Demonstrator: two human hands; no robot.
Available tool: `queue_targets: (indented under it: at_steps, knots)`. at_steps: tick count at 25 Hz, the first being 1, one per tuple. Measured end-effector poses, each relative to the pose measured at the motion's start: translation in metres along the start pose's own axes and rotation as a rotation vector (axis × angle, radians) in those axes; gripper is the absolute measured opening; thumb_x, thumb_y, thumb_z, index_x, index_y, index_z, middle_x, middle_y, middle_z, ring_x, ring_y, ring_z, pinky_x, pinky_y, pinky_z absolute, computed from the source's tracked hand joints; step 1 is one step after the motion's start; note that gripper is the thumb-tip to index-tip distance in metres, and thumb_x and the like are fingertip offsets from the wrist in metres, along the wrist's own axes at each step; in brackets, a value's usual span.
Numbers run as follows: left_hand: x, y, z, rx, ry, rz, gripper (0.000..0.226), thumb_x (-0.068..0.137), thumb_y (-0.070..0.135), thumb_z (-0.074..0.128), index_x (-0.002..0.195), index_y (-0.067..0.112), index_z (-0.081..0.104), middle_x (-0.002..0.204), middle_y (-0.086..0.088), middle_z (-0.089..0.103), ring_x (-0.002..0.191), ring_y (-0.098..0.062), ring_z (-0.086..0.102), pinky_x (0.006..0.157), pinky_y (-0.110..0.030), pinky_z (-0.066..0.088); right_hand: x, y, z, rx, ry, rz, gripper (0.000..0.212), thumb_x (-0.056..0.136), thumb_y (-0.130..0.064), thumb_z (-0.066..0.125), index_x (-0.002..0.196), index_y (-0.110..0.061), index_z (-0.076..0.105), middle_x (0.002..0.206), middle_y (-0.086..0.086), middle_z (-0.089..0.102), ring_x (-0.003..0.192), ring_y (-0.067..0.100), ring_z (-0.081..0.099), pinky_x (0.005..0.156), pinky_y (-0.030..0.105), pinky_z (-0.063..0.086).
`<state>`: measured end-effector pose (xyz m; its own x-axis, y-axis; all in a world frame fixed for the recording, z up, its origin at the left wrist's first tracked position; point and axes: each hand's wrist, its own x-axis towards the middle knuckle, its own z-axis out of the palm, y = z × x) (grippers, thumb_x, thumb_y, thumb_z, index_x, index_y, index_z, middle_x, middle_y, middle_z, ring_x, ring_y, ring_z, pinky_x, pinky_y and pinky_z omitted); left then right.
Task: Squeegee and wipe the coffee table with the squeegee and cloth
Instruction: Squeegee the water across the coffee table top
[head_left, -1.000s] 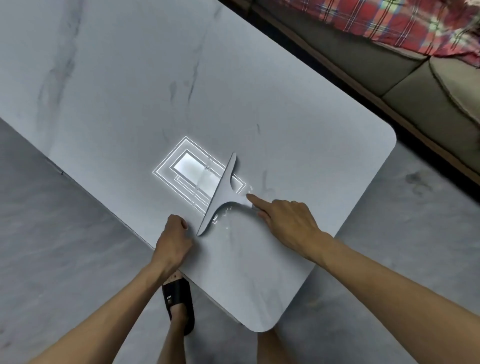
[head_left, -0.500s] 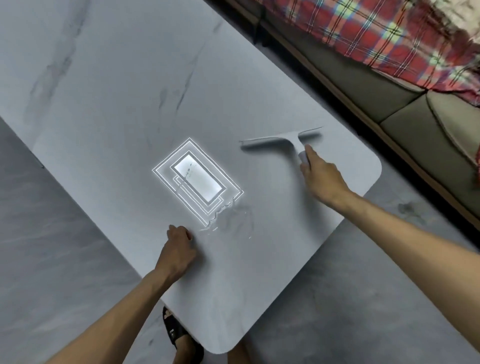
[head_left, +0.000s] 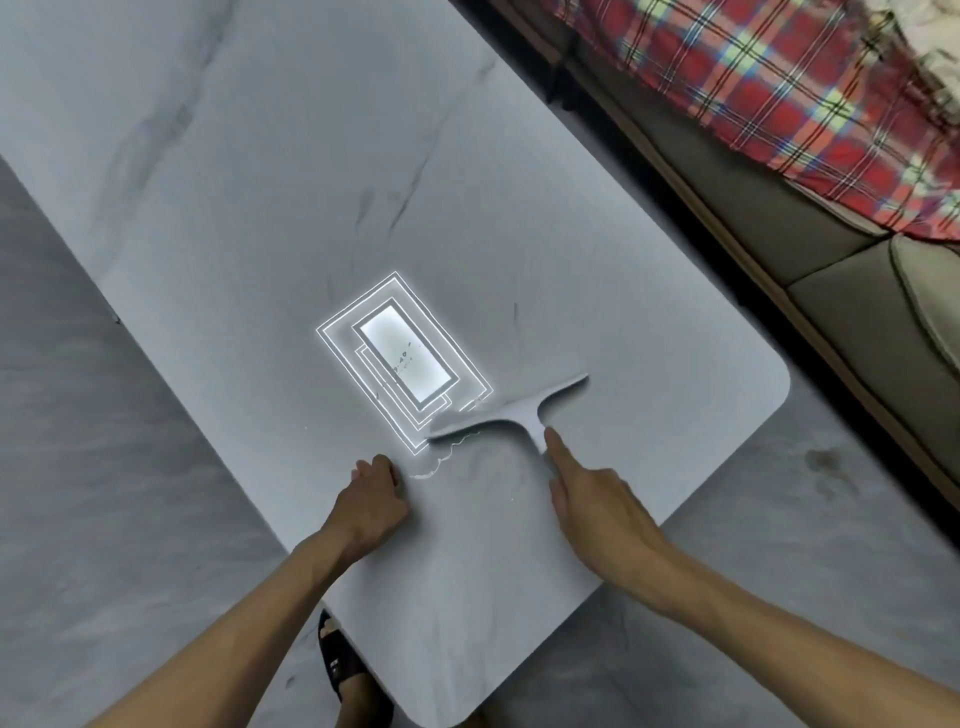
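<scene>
Looking down on the pale marbled coffee table, with a ceiling-light reflection glaring on its top. Beyond the reflection and off the table, a sofa under a plaid blanket, both cut off by the frame.

On the near side of the reflection: right hand gripping the squeegee by its handle, forefinger stretched along it, other fingers wrapped beneath. Left hand curled into a fist on the tabletop, no cloth showing in it.

Half a second back, squeegee well out to the sofa side of the reflection. Now drawn back, blade lying across the reflection's near corner. Reads as one more pull stroke landing: squeegeeing under way, wiping apparently not begun.

Just nearer than the blade, a thin wavy water line, pushed toward the near edge. Handle mostly hidden under the right hand. Cloth nowhere in view. Wetness elsewhere impossible to judge.
</scene>
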<state>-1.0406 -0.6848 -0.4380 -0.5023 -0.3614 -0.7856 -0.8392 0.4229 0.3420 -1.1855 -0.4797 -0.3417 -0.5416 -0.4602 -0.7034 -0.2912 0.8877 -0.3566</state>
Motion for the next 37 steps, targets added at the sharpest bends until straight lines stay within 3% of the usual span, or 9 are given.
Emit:
queue_targets:
  at_steps: [3, 6, 10, 13, 19, 25, 29, 33, 37]
  knots:
    - [-0.008, -0.014, -0.008, 0.026, 0.160, 0.035, 0.013, 0.080, 0.005, 0.040, 0.090, 0.014, 0.038, 0.070, -0.003, 0.048, 0.058, -0.019, 0.041, 0.049, -0.030, 0.027, 0.050, -0.011, -0.045, 0.119, 0.218, 0.031, 0.053, 0.101, -0.029, 0.027, 0.150, -0.038, 0.008, 0.094, 0.010, 0.061, 0.079, 0.030, 0.057, 0.074, 0.037, 0.049]
    - [-0.011, -0.034, -0.019, -0.017, 0.273, 0.055, 0.016, 0.081, 0.006, 0.043, 0.092, 0.015, 0.038, 0.067, -0.001, 0.050, 0.060, -0.021, 0.046, 0.049, -0.031, 0.030, 0.120, -0.041, -0.085, 0.285, 0.356, 0.207, 0.053, 0.099, -0.017, 0.027, 0.149, -0.027, 0.014, 0.105, 0.016, 0.052, 0.083, 0.031, 0.053, 0.068, 0.039, 0.046]
    - [-0.008, -0.066, -0.038, -0.173, 0.336, -0.014, 0.015, 0.082, 0.010, 0.048, 0.092, 0.018, 0.041, 0.074, -0.002, 0.055, 0.064, -0.022, 0.052, 0.051, -0.030, 0.033, 0.141, -0.106, -0.043, 0.281, 0.293, 0.156, 0.067, 0.093, -0.006, 0.031, 0.152, -0.023, 0.004, 0.111, 0.019, 0.053, 0.091, 0.036, 0.059, 0.070, 0.039, 0.046]
    - [-0.008, -0.085, -0.045, -0.270, 0.368, -0.086, 0.013, 0.084, 0.009, 0.048, 0.093, 0.017, 0.042, 0.073, -0.004, 0.055, 0.060, -0.021, 0.051, 0.049, -0.029, 0.033, 0.107, -0.130, 0.021, 0.115, 0.176, -0.018, 0.072, 0.094, -0.008, 0.033, 0.152, -0.031, -0.002, 0.094, 0.015, 0.051, 0.080, 0.033, 0.053, 0.070, 0.034, 0.042]
    - [-0.017, -0.108, -0.040, -0.305, 0.315, -0.125, 0.014, 0.084, 0.008, 0.047, 0.092, 0.018, 0.042, 0.075, -0.007, 0.058, 0.060, -0.022, 0.052, 0.048, -0.029, 0.034, 0.018, -0.105, 0.093, -0.223, -0.077, -0.231, 0.072, 0.099, -0.012, 0.034, 0.152, -0.035, -0.009, 0.079, 0.007, 0.050, 0.067, 0.024, 0.048, 0.062, 0.030, 0.035]
    - [-0.025, -0.124, -0.034, -0.326, 0.319, -0.092, 0.020, 0.080, 0.004, 0.048, 0.090, 0.020, 0.042, 0.074, -0.003, 0.055, 0.060, -0.019, 0.052, 0.048, -0.029, 0.034, -0.049, -0.087, 0.092, -0.519, -0.176, -0.182, 0.071, 0.099, -0.019, 0.039, 0.153, -0.028, -0.005, 0.081, 0.004, 0.045, 0.057, 0.019, 0.037, 0.047, 0.026, 0.020]
    - [-0.032, -0.137, -0.039, -0.393, 0.402, -0.089, 0.019, 0.083, 0.003, 0.050, 0.091, 0.019, 0.043, 0.068, -0.004, 0.053, 0.053, -0.018, 0.049, 0.045, -0.027, 0.034, -0.019, -0.122, 0.078, -0.429, -0.038, -0.395, 0.053, 0.102, -0.030, 0.033, 0.150, -0.031, 0.010, 0.091, 0.012, 0.064, 0.077, 0.034, 0.060, 0.061, 0.033, 0.036]
    - [-0.040, -0.143, -0.044, -0.391, 0.442, -0.112, 0.020, 0.085, 0.004, 0.050, 0.094, 0.020, 0.042, 0.068, -0.002, 0.052, 0.055, -0.016, 0.049, 0.045, -0.026, 0.031, 0.021, -0.148, 0.090, -0.479, -0.066, -0.496, 0.050, 0.104, -0.032, 0.029, 0.151, -0.034, 0.012, 0.092, 0.013, 0.063, 0.083, 0.036, 0.059, 0.073, 0.040, 0.049]
    - [-0.043, -0.141, -0.037, -0.337, 0.356, -0.088, 0.022, 0.083, 0.005, 0.053, 0.094, 0.020, 0.041, 0.068, -0.003, 0.053, 0.055, -0.017, 0.050, 0.045, -0.027, 0.031, 0.005, -0.105, 0.099, -0.492, -0.076, -0.468, 0.051, 0.104, -0.033, 0.028, 0.151, -0.040, 0.010, 0.088, 0.010, 0.062, 0.078, 0.032, 0.060, 0.070, 0.040, 0.049]
